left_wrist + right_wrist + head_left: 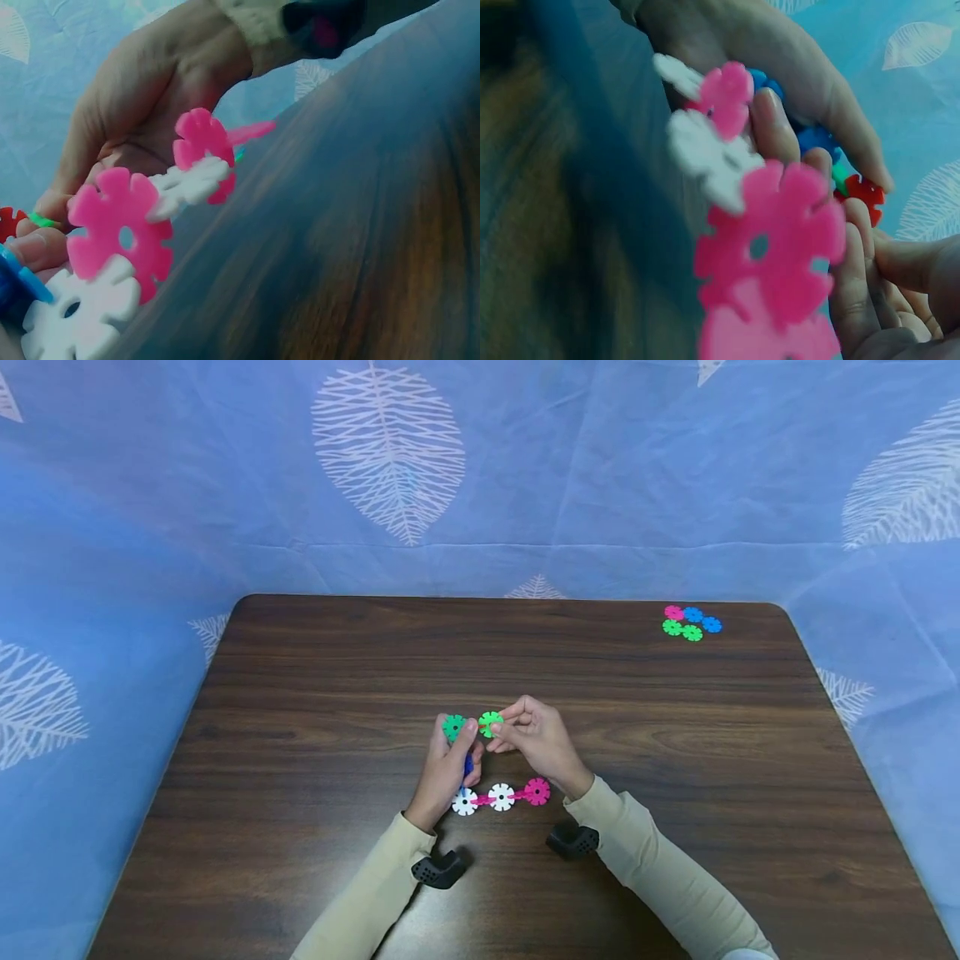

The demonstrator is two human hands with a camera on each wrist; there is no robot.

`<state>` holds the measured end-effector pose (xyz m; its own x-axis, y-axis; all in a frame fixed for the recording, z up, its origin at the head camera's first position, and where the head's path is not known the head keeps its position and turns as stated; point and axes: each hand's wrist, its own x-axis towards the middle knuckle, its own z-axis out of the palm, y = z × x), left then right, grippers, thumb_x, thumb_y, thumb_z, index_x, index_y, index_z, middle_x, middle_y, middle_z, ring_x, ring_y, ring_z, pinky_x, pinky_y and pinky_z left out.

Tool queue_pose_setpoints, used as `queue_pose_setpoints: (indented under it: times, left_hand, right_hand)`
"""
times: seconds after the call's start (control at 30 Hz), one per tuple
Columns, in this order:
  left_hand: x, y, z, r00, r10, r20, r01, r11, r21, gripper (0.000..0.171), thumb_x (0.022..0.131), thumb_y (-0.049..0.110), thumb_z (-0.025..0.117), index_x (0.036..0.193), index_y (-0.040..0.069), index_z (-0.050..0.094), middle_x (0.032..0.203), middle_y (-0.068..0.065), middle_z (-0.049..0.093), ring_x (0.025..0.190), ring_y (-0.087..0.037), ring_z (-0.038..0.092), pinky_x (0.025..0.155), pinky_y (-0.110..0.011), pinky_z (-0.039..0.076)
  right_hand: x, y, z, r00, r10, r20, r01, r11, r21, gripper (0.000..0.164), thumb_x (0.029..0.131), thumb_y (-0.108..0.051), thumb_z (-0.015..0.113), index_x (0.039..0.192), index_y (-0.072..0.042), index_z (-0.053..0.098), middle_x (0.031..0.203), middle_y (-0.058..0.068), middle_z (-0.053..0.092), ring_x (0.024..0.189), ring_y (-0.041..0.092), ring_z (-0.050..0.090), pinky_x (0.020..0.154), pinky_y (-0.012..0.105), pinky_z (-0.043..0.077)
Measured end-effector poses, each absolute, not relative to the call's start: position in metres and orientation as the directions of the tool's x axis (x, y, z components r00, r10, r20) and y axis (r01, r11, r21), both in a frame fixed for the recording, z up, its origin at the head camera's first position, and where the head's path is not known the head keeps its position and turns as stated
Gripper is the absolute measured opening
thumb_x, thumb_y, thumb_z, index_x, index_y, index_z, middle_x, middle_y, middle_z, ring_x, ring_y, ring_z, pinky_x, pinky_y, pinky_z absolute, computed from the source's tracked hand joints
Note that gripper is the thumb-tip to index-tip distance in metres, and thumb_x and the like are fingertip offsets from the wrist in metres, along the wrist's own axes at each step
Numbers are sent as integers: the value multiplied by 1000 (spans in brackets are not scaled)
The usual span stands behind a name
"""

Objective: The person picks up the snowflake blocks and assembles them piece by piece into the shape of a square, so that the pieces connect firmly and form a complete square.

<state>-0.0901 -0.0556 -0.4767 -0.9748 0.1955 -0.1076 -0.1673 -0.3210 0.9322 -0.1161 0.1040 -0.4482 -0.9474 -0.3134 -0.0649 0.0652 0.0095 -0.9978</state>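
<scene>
Flower-shaped interlocking plastic discs form a chain in my left hand (438, 781). Its thumb and fingers grip the chain near a darker green disc (453, 727) and a blue disc (468, 765). From that hand a run of white discs (502, 797) and pink discs (537, 791) trails to the right in the head view. My right hand (547, 743) pinches a bright green disc (491, 724) between thumb and fingers, close to the left thumb. A red disc (865, 199) shows between the two hands in the right wrist view; how it joins its neighbours is partly hidden.
Several loose discs (692, 632), pink, blue and green, lie together at the far right of the dark wooden table (300, 677). Behind the table hangs a blue cloth (525, 460) with white leaf prints. Each wrist carries a black camera (439, 870).
</scene>
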Motion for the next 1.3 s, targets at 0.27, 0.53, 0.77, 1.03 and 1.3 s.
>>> queue_pose_setpoints:
  times: [0.27,0.53,0.77,1.03,1.3]
  left_hand:
    - [-92,-60,-480,-971,211,-115,-175,-290,941,22,102,34,42,95,13,35,61,-1,44,37,-8,34,36,-20,30]
    - [-96,-70,-482,-983,142,-116,-154,-294,943,21,102,33,41,95,14,36,59,2,43,36,-6,34,36,-21,29]
    - [-97,-70,-482,-984,136,-115,-150,-280,948,24,101,35,42,95,13,37,59,1,43,35,-7,33,36,-21,29]
    - [-97,-73,-478,-977,136,-164,-195,-262,945,20,103,30,39,95,12,36,60,-2,42,35,-9,33,36,-22,30]
    - [-98,-77,-482,-973,134,-188,-218,-265,939,14,104,22,36,94,11,35,60,-3,42,36,-9,34,37,-21,31]
  right_hand:
    - [-121,113,-442,-919,-386,-79,42,103,-994,25,91,-3,60,111,11,51,95,30,65,74,18,71,71,36,59]
    - [-163,186,-439,-968,-234,-89,3,343,-939,40,95,-16,57,124,10,50,108,32,64,84,21,71,77,39,58]
    - [-200,283,-463,-997,71,-32,72,702,-709,36,95,-28,57,113,3,60,92,20,71,62,-13,55,108,48,34]
    - [-230,348,-471,-951,305,-58,277,752,-598,42,94,-29,57,112,9,59,99,26,68,106,39,55,113,54,17]
    - [-256,367,-479,-838,526,-144,499,633,-592,53,93,-38,54,121,7,58,129,26,53,133,43,30,113,51,26]
